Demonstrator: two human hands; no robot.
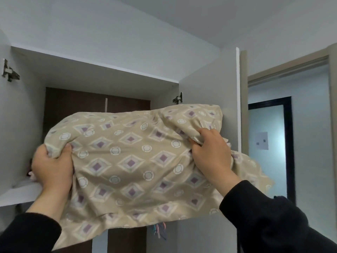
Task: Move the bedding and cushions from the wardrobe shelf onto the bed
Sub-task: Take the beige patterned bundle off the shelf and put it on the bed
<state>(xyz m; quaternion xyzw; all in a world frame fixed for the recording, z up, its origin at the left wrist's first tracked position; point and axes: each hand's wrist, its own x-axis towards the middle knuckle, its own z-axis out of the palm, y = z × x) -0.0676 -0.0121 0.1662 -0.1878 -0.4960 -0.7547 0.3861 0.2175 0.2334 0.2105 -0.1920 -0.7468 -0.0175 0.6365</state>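
Head view looks up at a beige fabric cushion printed with purple diamonds and white rings (136, 161), held in the air in front of the open upper wardrobe compartment, between the two hands and just above them. Its long axis runs from side to side, tilted up a little toward the right hand. The left hand (52, 167) grips the lower left corner with fingers curled into the cloth. The right hand (209, 152) clutches a bunched fold of the cover near the upper right end. Both hands look about equally near the cushion's middle, so the load seems shared. Loose cover hangs below the hands and trails out past the right wrist; in my judgement that slack could snag as the cushion is carried away. Whether its far side touches the white wardrobe shelf (20, 194), which juts out beside and below the left hand, cannot be told. Behind the left hand a small pinkish thing (31, 174) lies on that shelf, too hidden to name; the rest of the compartment's floor is screened by the cushion. Above the hands the dark brown back panel (73, 103) shows, and the white wardrobe door (209, 84) stands open beyond the right hand. The bed is out of sight, so the carry probably means turning away from the wardrobe.
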